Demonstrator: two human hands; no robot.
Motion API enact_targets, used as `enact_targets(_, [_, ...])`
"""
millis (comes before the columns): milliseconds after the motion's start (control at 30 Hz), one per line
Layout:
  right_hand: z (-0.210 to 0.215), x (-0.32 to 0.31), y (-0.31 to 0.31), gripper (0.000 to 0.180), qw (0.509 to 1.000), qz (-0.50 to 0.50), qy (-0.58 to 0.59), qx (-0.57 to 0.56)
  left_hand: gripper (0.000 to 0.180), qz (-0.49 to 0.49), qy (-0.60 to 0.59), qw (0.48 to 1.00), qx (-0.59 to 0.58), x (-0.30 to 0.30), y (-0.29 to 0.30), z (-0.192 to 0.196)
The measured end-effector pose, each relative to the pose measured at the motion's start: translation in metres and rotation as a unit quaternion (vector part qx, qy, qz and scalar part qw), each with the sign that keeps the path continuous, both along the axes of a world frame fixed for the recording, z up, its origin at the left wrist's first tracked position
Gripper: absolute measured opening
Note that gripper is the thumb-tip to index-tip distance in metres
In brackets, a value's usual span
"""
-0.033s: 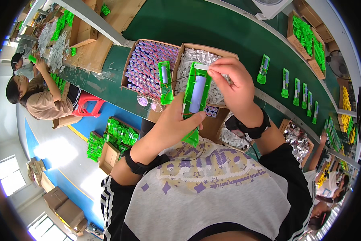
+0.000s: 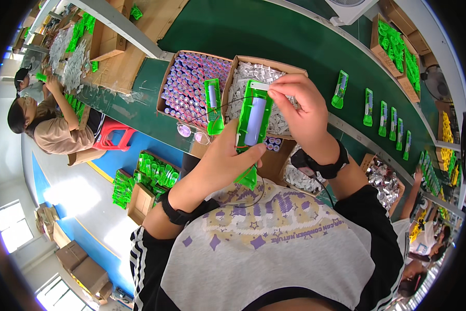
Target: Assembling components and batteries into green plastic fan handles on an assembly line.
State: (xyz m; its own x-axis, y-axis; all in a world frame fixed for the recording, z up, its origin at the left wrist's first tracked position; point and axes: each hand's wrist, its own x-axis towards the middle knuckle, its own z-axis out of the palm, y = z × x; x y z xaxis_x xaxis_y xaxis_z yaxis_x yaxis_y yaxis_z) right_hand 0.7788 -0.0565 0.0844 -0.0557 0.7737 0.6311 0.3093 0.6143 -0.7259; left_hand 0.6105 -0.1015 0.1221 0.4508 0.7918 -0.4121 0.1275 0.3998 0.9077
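At the lower middle of the frame is the person's pale shirt (image 2: 269, 249) with black, striped sleeves, and each wrist wears a black band (image 2: 178, 208). Just above the shirt, at the centre, the left hand (image 2: 227, 158) has its grip closed around a long green casing (image 2: 244, 115), which is held tilted, its lower end showing beneath the fingers. A lavender cylinder (image 2: 255, 122) lies lengthwise in the casing. Right of centre, the right hand (image 2: 303, 101) pinches the right end of a thin pale strip (image 2: 259, 86) between thumb and forefinger; the strip crosses the casing's upper end, though from this angle I can't be sure the two touch.

Behind the hands, a cardboard box (image 2: 282, 66) of small silvery pieces sits right beside another packed with purple cylinders (image 2: 189, 83). A second green casing (image 2: 216, 126) rests over their shared edge. Both boxes stand on the green worktop (image 2: 217, 31). Towards the right, six filled casings (image 2: 368, 106) are spaced in a line. Farther off, at middle left, a co-worker (image 2: 62, 132) sits on a red stool (image 2: 116, 136).
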Motion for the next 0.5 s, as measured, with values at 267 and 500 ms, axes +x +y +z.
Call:
enact_targets(267, [-0.001,0.003,0.003,0.013,0.999,0.006,-0.048,-0.01,0.034,-0.01,0.041,0.998,0.043,0.001,0.001,-0.002])
enact_targets(500, [0.006,0.02,0.009,0.025,0.862,0.136,0.208,-0.442,0.037,-0.086,0.227,0.961,0.135,0.004,0.008,-0.004])
